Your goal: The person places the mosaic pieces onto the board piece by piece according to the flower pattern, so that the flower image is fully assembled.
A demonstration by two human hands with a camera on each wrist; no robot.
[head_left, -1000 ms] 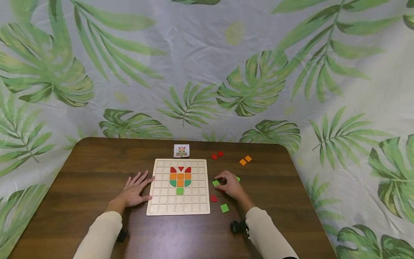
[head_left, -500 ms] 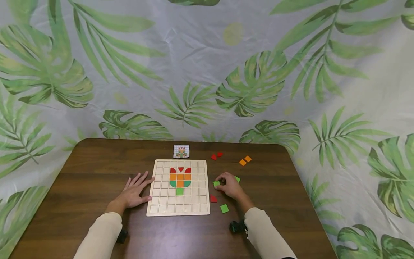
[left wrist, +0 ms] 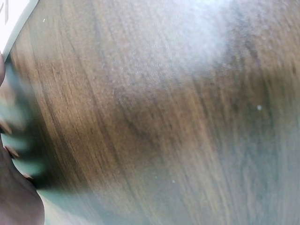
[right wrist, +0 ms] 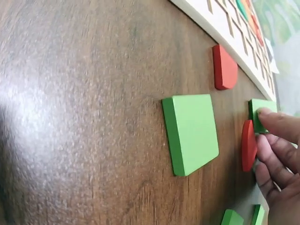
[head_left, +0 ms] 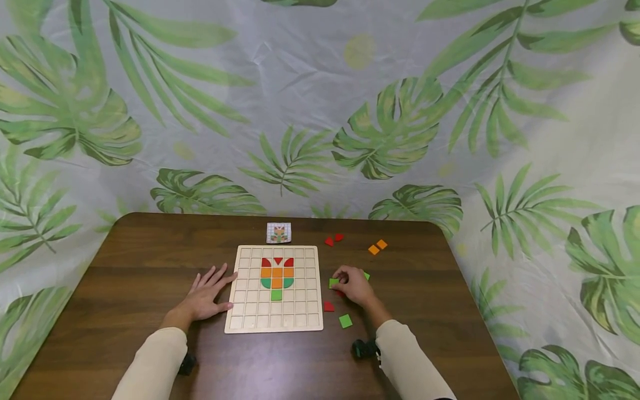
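Note:
My right hand (head_left: 357,286) pinches a green square tile (head_left: 333,283) just right of the pale wooden grid board (head_left: 250,321). In the right wrist view the thumb lies on that green tile (right wrist: 269,104), and a red piece (right wrist: 248,146) sits by the curled fingers. My left hand (head_left: 204,300) rests with spread fingers on the table, its index finger and thumb at the board's left edge. A tulip-like pattern of red, orange and green pieces (head_left: 277,278) fills several of the board's cells. The left wrist view shows mostly table, with part of the hand (left wrist: 18,197).
Behind the board lies a small pattern card (head_left: 278,233). Two red pieces (head_left: 334,239) and two orange tiles (head_left: 377,247) lie at the back right. Nearer are a red quarter-round piece (head_left: 328,306) and a green square (head_left: 345,321). More green (head_left: 367,276) shows behind the right hand.
The green tile at my right fingertips has turned a little, squarer to the board. A red piece now shows beneath the right hand. My left hand keeps its place.

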